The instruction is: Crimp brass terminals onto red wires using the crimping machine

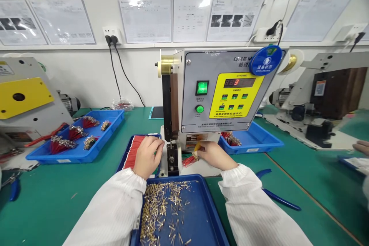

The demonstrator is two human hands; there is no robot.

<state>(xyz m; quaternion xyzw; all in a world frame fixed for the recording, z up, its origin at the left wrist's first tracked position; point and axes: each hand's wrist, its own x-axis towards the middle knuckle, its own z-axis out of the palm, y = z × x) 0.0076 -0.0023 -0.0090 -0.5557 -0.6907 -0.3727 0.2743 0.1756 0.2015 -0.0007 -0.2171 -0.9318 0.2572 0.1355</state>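
Note:
My left hand (148, 155) is closed beside the black crimping die (172, 159) of the crimping machine (213, 96). Its thumb and fingertips are pressed together; anything between them is too small to make out. Under that hand, red wires (137, 150) lie lined up in a blue tray. My right hand (216, 155) is on the other side of the die, fingers bent in a pinch over a small bunch of red wires with metal ends (189, 160). A yellow patch shows at its fingertips. Small gold-coloured terminal parts (160, 203) are scattered in the blue tray (211, 207) in front.
Blue trays (96, 152) with bundles of red wires stand at left and behind right (259, 147). Blue-handled pliers (281, 199) lie right. Similar machines flank mine at left (25, 100) and right (314, 103). Another person's hand (361, 148) shows at the right edge.

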